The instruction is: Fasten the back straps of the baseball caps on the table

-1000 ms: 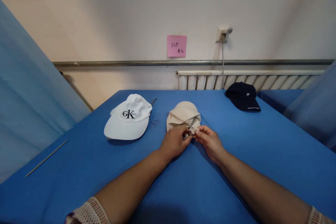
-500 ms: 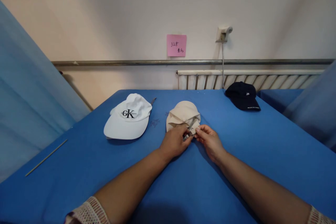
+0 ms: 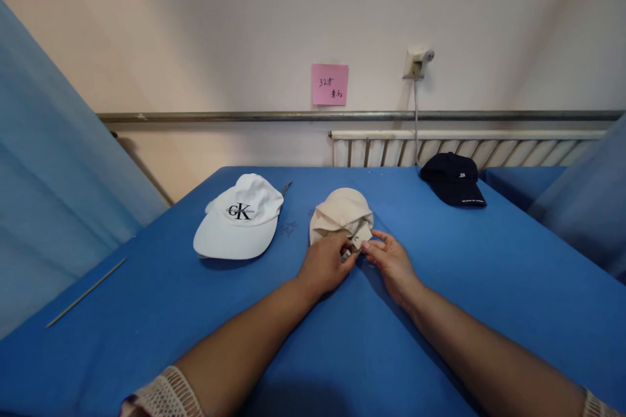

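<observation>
A beige cap (image 3: 342, 205) lies on the blue-covered surface in front of me, its back opening and strap turned towards me. My left hand (image 3: 327, 264) is closed at the near edge of the cap, gripping the strap by a small metal buckle that its fingers partly cover. The strap's loose end (image 3: 362, 236), with a small round mark on it, sticks out to the right. My right hand (image 3: 391, 264) holds this end at its edge, thumb in front and index finger along the far side.
A white cap (image 3: 239, 231) with black letters sits to the left, a dark navy cap (image 3: 452, 179) at the back right. A thin stick (image 3: 87, 292) lies far left. Behind are a radiator (image 3: 381, 150), a metal rail (image 3: 235, 116) and a socket with a plug (image 3: 415, 65). Blue curtains (image 3: 44, 176) flank the surface.
My right fingers have shifted slightly on the strap end, the index finger now higher, and more of the strap's face shows. The left hand and the caps stay put.
</observation>
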A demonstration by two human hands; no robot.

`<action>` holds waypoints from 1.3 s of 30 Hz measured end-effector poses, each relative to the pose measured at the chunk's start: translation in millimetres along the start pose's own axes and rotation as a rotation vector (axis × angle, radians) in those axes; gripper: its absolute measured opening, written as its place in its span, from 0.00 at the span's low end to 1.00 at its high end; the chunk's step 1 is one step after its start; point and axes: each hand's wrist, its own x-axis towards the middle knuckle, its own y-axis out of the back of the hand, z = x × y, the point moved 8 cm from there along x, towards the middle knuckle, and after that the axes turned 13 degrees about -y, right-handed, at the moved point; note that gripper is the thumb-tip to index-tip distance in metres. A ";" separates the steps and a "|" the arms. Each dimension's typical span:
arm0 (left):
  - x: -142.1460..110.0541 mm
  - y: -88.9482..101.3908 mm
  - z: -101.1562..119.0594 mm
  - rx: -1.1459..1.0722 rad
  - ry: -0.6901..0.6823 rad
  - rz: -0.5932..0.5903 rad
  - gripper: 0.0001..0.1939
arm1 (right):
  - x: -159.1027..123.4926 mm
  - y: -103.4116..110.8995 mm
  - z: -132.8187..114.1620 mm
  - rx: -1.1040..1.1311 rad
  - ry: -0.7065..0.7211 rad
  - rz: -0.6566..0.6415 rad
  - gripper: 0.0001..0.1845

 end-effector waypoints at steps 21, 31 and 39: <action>-2.4 -2.8 -5.1 -0.127 0.021 0.041 0.10 | -2.2 -13.8 8.9 -0.164 -0.035 -0.053 0.22; -2.6 -9.2 -11.1 -0.262 0.028 0.101 0.14 | 0.5 -13.0 1.9 -0.217 -0.009 -0.069 0.22; -1.1 -19.1 -26.6 -0.525 0.133 0.204 0.11 | -0.3 -11.2 0.1 -0.142 0.023 -0.060 0.21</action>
